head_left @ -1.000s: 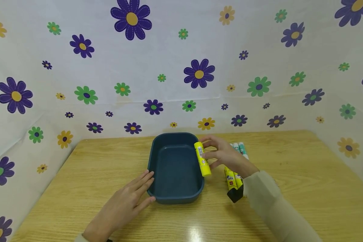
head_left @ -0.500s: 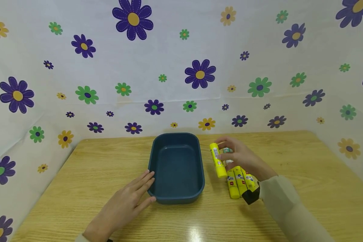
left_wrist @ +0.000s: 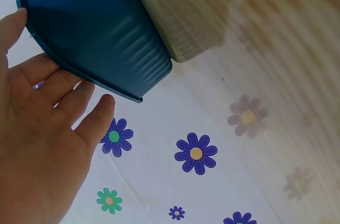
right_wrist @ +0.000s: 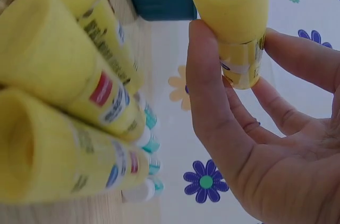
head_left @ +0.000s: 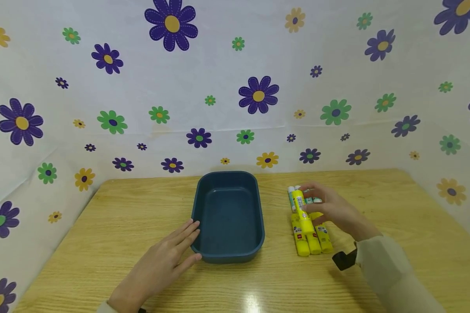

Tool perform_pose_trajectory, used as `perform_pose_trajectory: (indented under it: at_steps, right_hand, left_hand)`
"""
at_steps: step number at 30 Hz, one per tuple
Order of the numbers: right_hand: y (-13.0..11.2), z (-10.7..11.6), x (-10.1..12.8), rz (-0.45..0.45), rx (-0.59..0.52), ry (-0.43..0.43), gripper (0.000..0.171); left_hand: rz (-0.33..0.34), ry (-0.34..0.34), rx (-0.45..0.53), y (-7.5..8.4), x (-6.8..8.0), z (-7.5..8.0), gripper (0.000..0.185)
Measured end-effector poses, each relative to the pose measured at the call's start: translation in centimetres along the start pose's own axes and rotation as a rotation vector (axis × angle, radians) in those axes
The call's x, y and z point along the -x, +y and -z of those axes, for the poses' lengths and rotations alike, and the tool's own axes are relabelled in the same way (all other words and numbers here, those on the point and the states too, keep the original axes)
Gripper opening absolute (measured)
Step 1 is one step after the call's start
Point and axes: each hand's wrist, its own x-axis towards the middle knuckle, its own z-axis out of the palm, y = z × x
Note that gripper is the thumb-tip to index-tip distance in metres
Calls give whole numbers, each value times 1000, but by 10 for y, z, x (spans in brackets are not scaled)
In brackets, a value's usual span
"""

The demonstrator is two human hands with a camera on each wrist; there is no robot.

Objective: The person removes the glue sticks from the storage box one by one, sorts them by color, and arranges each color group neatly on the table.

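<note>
Left hand (head_left: 162, 261) lies flat with fingers straight on the wooden surface (head_left: 102, 243), fingertips touching the dark blue tub (head_left: 228, 215), which has nothing in it. Right hand (head_left: 337, 211) pinches a yellow glue stick (head_left: 302, 211) over the row of glue sticks (head_left: 312, 237); its fingers hide the teal-capped ones behind, so labels are unreadable.

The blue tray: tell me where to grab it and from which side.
Grip the blue tray by a long side wall, coming from above over the rim: thumb outside, fingers inside. It sits upright and nothing lies in it. The left hand already rests flat against its near left corner; the right hand holds a glue stick.
</note>
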Motion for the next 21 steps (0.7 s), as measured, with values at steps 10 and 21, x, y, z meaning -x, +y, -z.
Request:
perform_pose_trajectory:
  at_steps: [10, 21]
  right_hand:
    - [16, 18, 15, 6, 21, 33, 59]
    - [31, 40, 30, -41, 95, 78, 62]
  left_hand:
    - [-7, 8, -14, 0, 0, 0, 59]
    - [-5, 4, -14, -1, 0, 0, 60]
